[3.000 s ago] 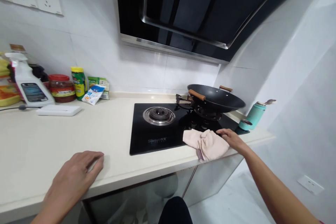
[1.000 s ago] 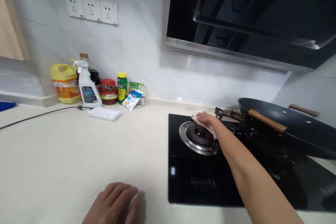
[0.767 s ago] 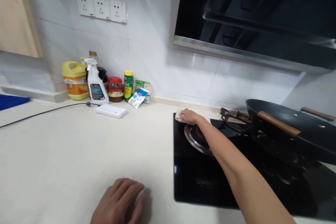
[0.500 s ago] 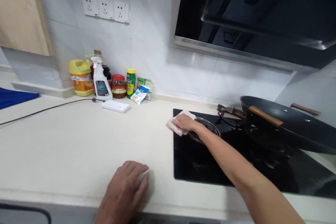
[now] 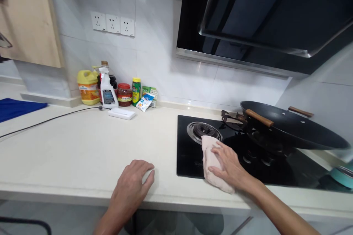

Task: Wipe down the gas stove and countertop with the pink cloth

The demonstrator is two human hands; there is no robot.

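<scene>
My right hand lies over a pale pink cloth, its fingers pressing it onto the front left of the black glass gas stove. Part of the cloth hangs past the stove's front edge onto the white countertop. Just behind it is the round left burner, uncovered. My left hand rests on the counter near its front edge, left of the stove. Its fingers are slightly bent, with the thumb apart and nothing held.
A large black wok with wooden handles sits on the right burner. Along the wall stand a yellow jug, a white spray bottle, a red-lidded jar and packets. A white power bank has a black cable. The range hood overhangs the stove.
My right hand has drawn the cloth from the stove's back left corner toward the front, uncovering the left burner. The cloth is more spread out. My left hand stays at about the same place.
</scene>
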